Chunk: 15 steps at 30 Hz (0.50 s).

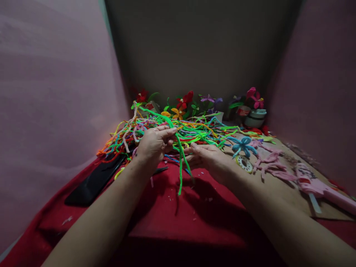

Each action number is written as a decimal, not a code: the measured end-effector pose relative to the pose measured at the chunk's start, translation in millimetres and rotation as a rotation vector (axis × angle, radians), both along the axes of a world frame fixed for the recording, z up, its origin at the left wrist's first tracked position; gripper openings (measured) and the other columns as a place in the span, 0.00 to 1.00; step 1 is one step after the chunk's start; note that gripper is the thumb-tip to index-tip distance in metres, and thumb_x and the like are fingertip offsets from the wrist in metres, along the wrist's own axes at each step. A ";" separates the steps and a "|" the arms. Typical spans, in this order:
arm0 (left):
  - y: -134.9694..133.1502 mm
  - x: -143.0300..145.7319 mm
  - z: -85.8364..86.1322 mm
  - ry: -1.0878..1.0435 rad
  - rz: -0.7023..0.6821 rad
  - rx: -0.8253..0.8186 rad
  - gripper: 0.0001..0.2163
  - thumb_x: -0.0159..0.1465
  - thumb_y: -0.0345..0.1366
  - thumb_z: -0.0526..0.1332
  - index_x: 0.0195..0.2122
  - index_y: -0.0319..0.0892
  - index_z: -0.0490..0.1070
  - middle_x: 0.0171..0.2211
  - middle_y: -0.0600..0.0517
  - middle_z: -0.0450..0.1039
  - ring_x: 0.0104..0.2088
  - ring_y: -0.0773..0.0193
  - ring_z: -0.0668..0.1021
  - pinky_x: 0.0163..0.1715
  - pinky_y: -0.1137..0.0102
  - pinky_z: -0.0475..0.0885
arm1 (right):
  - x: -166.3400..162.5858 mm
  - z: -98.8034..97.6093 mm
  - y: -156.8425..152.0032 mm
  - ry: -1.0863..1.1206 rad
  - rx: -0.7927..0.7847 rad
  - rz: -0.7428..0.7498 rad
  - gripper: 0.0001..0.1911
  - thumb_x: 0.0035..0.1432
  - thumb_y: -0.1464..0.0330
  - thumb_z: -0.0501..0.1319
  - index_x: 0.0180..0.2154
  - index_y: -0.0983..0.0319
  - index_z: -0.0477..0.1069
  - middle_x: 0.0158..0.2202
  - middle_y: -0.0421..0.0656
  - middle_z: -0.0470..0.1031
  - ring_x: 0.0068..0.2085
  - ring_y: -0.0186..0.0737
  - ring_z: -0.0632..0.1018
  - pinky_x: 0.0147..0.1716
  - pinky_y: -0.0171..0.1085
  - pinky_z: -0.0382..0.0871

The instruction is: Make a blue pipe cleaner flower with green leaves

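Note:
My left hand [155, 144] is closed in a pinch round bright green pipe cleaners [181, 159]. Two of their ends hang down over the red cloth, and a green length runs up and left from the pinch. Just right of the hanging ends is my right hand [204, 157], its fingers stretched toward them with nothing visibly gripped. Beyond both hands spreads a tangled heap of many-coloured pipe cleaners [200, 131]. A dark pointed tool tip [161, 170] shows beside my left wrist, the rest of it hidden.
A black phone [94, 181] lies at the left. On cardboard [292, 198] to the right are a blue pipe-cleaner flower [242, 146], a yellow-rimmed roll [244, 163], pink fuzzy pieces [268, 163] and a pink glue gun [319, 187]. Finished flowers [185, 100] and a pale pot [255, 118] stand behind.

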State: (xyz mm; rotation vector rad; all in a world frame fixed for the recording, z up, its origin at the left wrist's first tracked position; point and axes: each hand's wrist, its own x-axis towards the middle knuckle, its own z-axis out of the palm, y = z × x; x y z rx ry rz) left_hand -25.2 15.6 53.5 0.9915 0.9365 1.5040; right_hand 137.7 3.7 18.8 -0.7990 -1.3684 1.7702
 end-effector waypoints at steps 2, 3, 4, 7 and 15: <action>-1.9 2.7 -0.3 0.011 -0.024 -0.009 0.10 0.46 0.25 0.65 0.23 0.38 0.62 0.15 0.60 0.60 0.13 0.77 0.64 0.12 0.81 0.56 | -2.2 -3.4 1.2 0.048 -0.002 -0.003 0.17 0.54 0.57 0.59 0.32 0.65 0.72 0.25 0.45 0.76 0.26 0.35 0.76 0.32 0.37 0.70; -2.8 4.0 -0.4 0.021 -0.027 -0.011 0.10 0.46 0.26 0.65 0.23 0.38 0.62 0.15 0.60 0.60 0.13 0.77 0.64 0.12 0.81 0.57 | -3.1 -4.8 1.4 0.068 0.003 -0.001 0.16 0.54 0.57 0.59 0.31 0.65 0.72 0.25 0.44 0.76 0.25 0.34 0.76 0.31 0.36 0.70; -3.5 5.3 -0.6 0.032 -0.025 -0.014 0.09 0.46 0.26 0.65 0.22 0.38 0.62 0.15 0.60 0.60 0.13 0.77 0.64 0.12 0.81 0.57 | -3.9 -6.0 1.4 0.085 0.008 0.006 0.15 0.53 0.58 0.60 0.31 0.65 0.72 0.25 0.43 0.76 0.25 0.33 0.75 0.31 0.36 0.69; -5.5 9.4 -2.1 0.064 -0.030 -0.028 0.09 0.46 0.27 0.65 0.21 0.37 0.62 0.15 0.59 0.61 0.13 0.77 0.64 0.12 0.81 0.58 | -5.4 -7.6 0.5 0.129 0.031 0.022 0.14 0.51 0.59 0.62 0.30 0.64 0.73 0.25 0.43 0.76 0.26 0.34 0.76 0.33 0.36 0.69; -6.7 20.6 -16.4 0.151 -0.074 0.014 0.09 0.48 0.30 0.66 0.21 0.37 0.64 0.15 0.58 0.61 0.14 0.75 0.65 0.13 0.78 0.60 | -11.2 -11.1 0.0 0.144 0.091 -0.114 0.10 0.47 0.64 0.65 0.31 0.65 0.73 0.24 0.41 0.76 0.24 0.33 0.76 0.27 0.33 0.70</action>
